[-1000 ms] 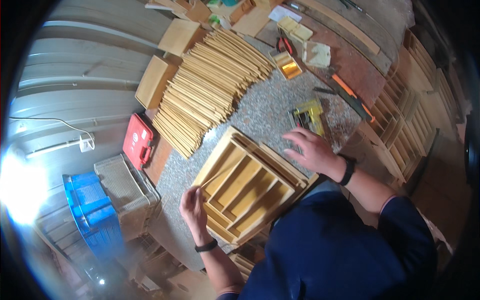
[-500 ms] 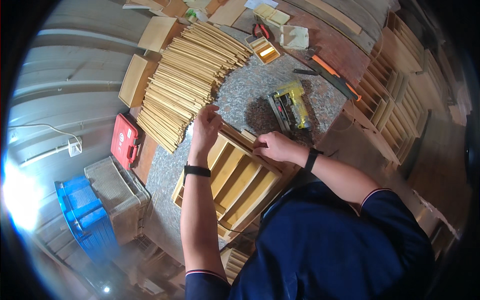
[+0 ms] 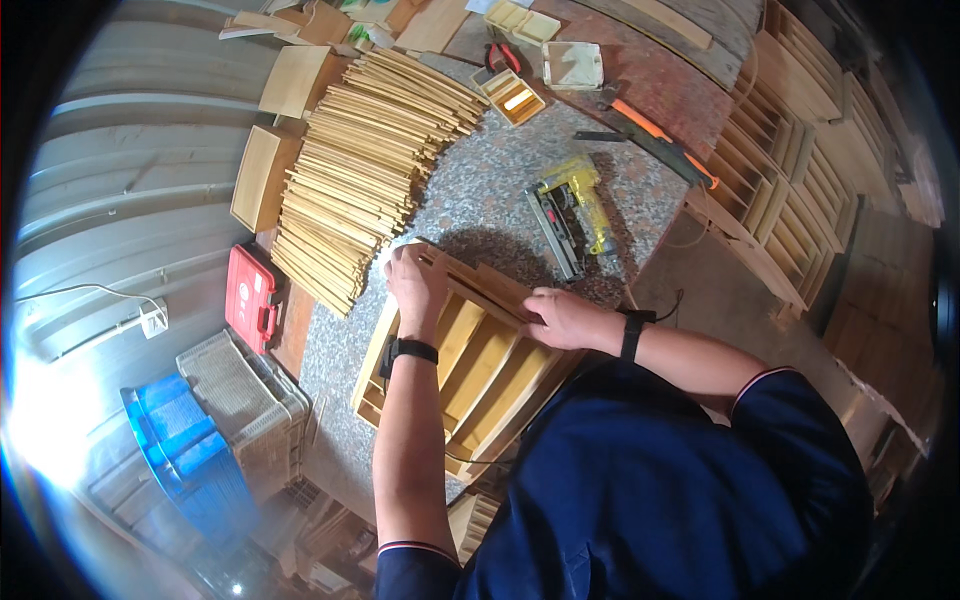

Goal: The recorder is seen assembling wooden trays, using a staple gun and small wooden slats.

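Note:
A light wooden tray (image 3: 508, 385) with several long compartments lies on the speckled stone-like tabletop in front of me. My left hand (image 3: 418, 287) is closed at its far left corner, the fingertips bent over the rim. Farther right along that same far side, my right hand (image 3: 570, 319) pinches the edge between thumb and fingers. A thin wooden strip (image 3: 503, 287) runs along the rim between my hands. Part of the tray is hidden under my left forearm and by my body. Beyond my right hand lies a yellow nail gun (image 3: 597, 215).
Many thin wooden sticks (image 3: 350, 185) are piled at the far left. Behind are a small wooden box (image 3: 515, 97), red-handled pliers (image 3: 503, 57), a white container (image 3: 573, 66) and an orange-and-black saw (image 3: 650, 125). A red case (image 3: 250, 298) and blue crate (image 3: 190, 440) stand left.
My left hand has come down from above the far corner onto the tray's rim. The right hand remains at the far edge. The whole view has shifted slightly.

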`<state>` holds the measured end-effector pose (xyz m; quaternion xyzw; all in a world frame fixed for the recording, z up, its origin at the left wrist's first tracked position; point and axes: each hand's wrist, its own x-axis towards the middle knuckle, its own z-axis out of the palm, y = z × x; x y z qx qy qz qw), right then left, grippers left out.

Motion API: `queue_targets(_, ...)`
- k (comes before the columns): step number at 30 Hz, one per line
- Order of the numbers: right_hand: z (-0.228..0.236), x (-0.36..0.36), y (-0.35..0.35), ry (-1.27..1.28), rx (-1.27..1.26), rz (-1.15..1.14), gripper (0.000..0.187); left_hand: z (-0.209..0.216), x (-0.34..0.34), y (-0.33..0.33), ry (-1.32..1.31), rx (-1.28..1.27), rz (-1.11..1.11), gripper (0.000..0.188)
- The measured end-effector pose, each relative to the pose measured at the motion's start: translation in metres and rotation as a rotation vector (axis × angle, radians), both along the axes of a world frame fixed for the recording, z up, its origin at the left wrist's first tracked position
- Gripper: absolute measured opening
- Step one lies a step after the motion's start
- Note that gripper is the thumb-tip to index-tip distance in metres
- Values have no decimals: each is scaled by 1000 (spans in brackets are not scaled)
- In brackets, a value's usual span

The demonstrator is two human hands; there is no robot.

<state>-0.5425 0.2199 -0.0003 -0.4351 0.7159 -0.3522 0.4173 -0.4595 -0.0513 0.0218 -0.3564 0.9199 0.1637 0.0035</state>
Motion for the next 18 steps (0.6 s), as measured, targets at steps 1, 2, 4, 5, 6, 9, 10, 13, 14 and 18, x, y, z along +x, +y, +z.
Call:
queue_targets(1,2,4,4,-7,43,54,26,0,3,3,-57,41,63,36)
queue_targets(2,3,7,9,-7,44,52,26,3,2,8,-57,42,61,36)
queue_targets(4,5,16,16,40,64,144,27,10,2,17,-184,-101,19,34)
queue_targets(5,10,18,16,38,103,191,26,11,5,21,-184,-104,19,34)
queue_targets(6,6,23,17,38,101,190,26,12,10,25,-124,-211,-104,35)
queue_targets(9,-5,32,25,129,22,127,24,27,17,52,-60,-13,-499,36)
queue_targets(10,-2,31,28,183,50,152,22,31,24,63,-101,139,-646,35)
queue_targets(13,3,4,29,148,81,58,21,37,38,103,40,194,-821,28)
queue_targets(14,8,-15,27,175,36,-22,20,35,41,106,39,193,-821,28)
queue_targets(18,18,-87,27,735,110,-594,37,31,46,114,-53,131,-829,24)
